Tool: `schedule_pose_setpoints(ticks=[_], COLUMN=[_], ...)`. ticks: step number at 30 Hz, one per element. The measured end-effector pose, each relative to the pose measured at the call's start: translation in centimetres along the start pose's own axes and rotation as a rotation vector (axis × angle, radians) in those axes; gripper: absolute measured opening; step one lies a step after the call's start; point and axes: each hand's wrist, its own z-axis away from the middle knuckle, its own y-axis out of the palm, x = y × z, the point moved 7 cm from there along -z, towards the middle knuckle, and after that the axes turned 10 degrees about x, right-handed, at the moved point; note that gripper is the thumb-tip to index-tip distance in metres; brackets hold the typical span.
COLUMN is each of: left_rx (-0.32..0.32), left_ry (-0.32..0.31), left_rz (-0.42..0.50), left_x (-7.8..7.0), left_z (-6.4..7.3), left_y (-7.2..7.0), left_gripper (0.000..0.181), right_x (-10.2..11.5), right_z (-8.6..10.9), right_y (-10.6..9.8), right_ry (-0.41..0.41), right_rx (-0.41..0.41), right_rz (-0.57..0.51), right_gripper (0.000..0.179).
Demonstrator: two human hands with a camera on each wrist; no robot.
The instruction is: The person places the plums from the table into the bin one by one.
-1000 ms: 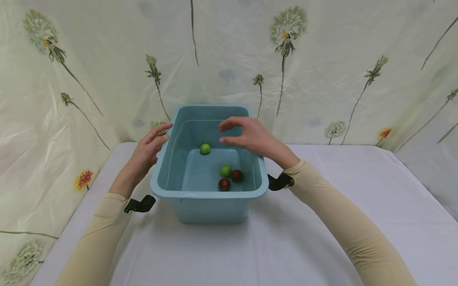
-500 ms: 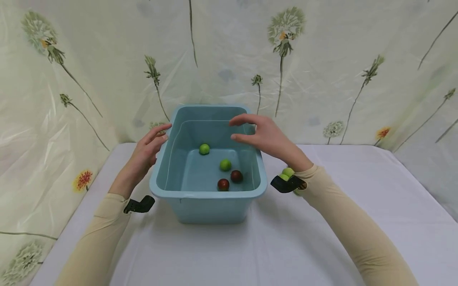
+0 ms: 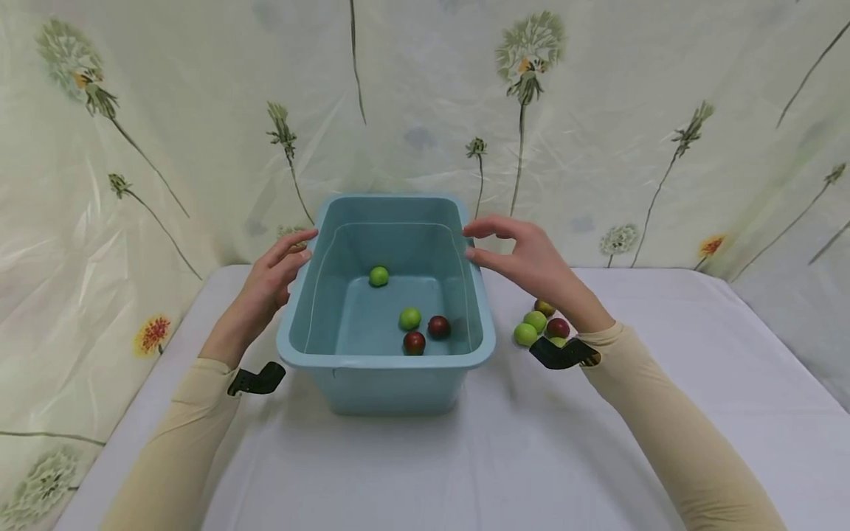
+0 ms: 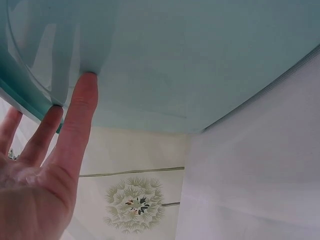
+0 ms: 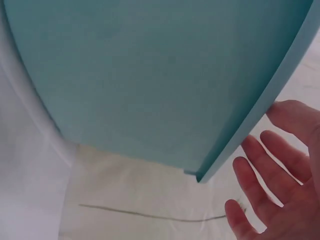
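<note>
The right hand point(image 3: 531, 258) has shifted outward to the blue tub's point(image 3: 392, 387) rim point(image 3: 487, 317), so with the left hand point(image 3: 265, 276) it now flanks the tub on the desk point(image 3: 398, 472); fingers point(image 5: 256, 186) spread, contact hard to judge.

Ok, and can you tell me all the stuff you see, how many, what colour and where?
Tub: 1, blue, on the table
Green round things: 2, green, inside the tub
Dark red round things: 2, dark red, inside the tub, near its front
Outside round things: at least 5, three green, one dark red, one mixed brownish, right of the tub
Table: 1, white, under the tub
Flowered sheet: piece count unclear, pale with plant prints, behind the table
Wrist devices: 2, black, one at each wrist
Sleeves: 2, beige, on the arms
Left hand: 1, bare, by the tub's left side
Right hand: 1, bare, by the tub's right rim
</note>
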Motion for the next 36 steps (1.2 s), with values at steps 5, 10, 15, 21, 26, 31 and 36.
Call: schedule_pose_setpoints(ticks=[5, 10, 15, 21, 26, 31, 36], left_rx=[0.005, 0.026, 0.028, 0.027, 0.028, 0.028, 0.031], left_ry=[0.000, 0.004, 0.004, 0.004, 0.007, 0.008, 0.006], left_rz=[0.004, 0.024, 0.020, 0.005, 0.017, 0.019, 0.022], left_x=[0.0, -0.1, -0.1, -0.2, -0.3, -0.3, -0.2], left_z=[0.0, 0.1, 0.1, 0.1, 0.1, 0.1, 0.1], left_y=[0.0, 0.2, 0.2, 0.2, 0.2, 0.2, 0.2], left_gripper=[0.051, 0.051, 0.050, 0.052, 0.052, 0.052, 0.052], right_x=[-1.3, -3.1, -4.6, -6.0, -7.4, -9.0, -10.5], right_z=[0.9, 2.0, 3.0, 3.9, 4.5, 5.2, 5.9], right_y=[-0.5, -0.9, -1.4, -2.1, -2.3, -2.2, -2.0], right_ry=[0.016, 0.053, 0.087, 0.134, 0.189, 0.235, 0.257], right_rx=[-0.022, -0.022, -0.017, -0.019, -0.007, 0.017, 0.023], right_rz=[0.018, 0.031, 0.041, 0.053, 0.052, 0.047, 0.034], right_gripper=[0.040, 0.038, 0.038, 0.038, 0.040, 0.042, 0.042])
